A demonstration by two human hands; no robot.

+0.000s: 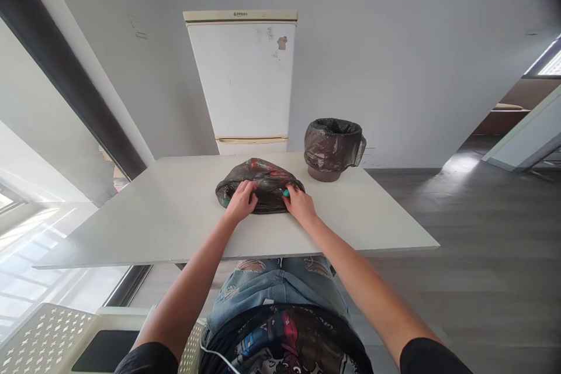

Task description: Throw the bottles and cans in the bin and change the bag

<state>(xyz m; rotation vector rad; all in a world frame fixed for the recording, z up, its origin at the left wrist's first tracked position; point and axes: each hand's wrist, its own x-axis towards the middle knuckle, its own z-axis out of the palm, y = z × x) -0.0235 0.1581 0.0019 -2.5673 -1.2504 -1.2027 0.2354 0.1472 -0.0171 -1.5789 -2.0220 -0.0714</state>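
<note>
A black plastic garbage bag lies on the white table, bulging with things inside. Red and green colours show through its thin film, but I cannot make out what they are. My left hand is closed on the bag's near left part, fingers curled into the plastic. On the near right part, my right hand pinches the bag, and a small teal bit shows beside its thumb. Behind and to the right stands a brown trash bin, lined with another black bag folded over its rim.
A white refrigerator stands beyond the table's far edge, against a grey wall. At the lower left is a cream plastic piece with a pattern of holes. The table's near edge runs just in front of my body.
</note>
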